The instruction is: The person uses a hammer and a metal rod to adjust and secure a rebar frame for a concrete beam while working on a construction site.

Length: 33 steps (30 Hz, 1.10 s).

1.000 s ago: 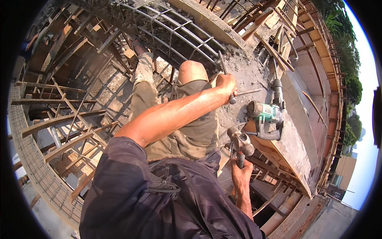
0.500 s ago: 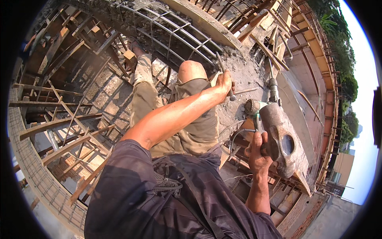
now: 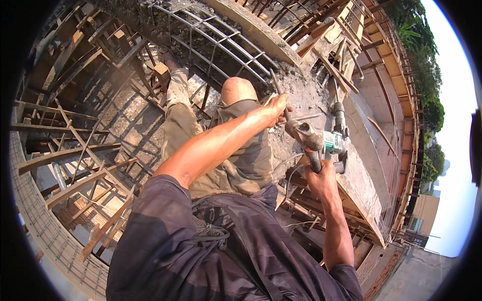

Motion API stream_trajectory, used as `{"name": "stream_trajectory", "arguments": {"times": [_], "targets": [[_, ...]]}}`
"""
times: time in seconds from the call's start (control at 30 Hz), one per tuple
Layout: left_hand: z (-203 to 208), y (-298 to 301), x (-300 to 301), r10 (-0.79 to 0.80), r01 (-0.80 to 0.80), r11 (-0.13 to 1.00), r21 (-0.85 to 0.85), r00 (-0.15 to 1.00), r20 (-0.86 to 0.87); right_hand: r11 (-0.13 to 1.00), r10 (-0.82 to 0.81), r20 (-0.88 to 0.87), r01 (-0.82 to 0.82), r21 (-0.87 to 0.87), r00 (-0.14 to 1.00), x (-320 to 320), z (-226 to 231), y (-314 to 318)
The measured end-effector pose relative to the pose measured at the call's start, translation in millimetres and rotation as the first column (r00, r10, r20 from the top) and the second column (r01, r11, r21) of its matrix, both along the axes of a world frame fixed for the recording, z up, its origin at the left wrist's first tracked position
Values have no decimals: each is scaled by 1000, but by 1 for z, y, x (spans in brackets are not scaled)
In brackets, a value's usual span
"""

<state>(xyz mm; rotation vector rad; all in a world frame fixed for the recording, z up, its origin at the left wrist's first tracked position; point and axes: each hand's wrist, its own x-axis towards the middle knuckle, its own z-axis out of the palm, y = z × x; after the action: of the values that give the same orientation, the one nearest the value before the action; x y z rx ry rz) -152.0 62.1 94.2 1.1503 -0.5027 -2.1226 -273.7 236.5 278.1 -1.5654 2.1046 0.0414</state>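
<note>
Metal chisel [image 3: 275, 82] slants over rough concrete [image 3: 307, 93], the left hand [image 3: 277, 107] curled around its shaft; hammer [image 3: 305, 134] head near its lower end, contact unclear, handle clasped in the right hand [image 3: 322, 178]; green power drill [image 3: 333, 142] just beyond.

Near the centre of the frame, a metal rod [image 3: 275, 82] is gripped by the left hand [image 3: 277, 107], while a hammer [image 3: 305, 136] is held by its handle in the right hand [image 3: 322, 176] — its head close to the rod's lower end, contact unclear. A green-and-grey power drill [image 3: 333, 142] is partly covered by the hammer — and steel bars [image 3: 228, 37] are seen at upper centre.
</note>
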Motion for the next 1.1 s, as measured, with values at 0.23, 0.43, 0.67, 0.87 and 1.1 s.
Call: {"name": "stream_trajectory", "arguments": {"times": [0.23,0.43,0.67,0.87,1.1], "targets": [[6,-2,1,34,-34,999,26,999,-2,913,-37,268,142,-382,963,36,59,25],[4,-9,24,-42,44,996,74,998,-36,999,0,66,-3,39,998,12,1,-3],[14,-14,0,227,-147,960,239,907,-354,986,-68,175,40,159,982,13,10,53],[36,-72,17,469,-121,798,591,741,-481,949,-309,355,312,50,882,7,-12,71],[43,-86,163,551,109,756,646,426,-717,829,-560,315,523,200,766,-20,-26,115]]}}
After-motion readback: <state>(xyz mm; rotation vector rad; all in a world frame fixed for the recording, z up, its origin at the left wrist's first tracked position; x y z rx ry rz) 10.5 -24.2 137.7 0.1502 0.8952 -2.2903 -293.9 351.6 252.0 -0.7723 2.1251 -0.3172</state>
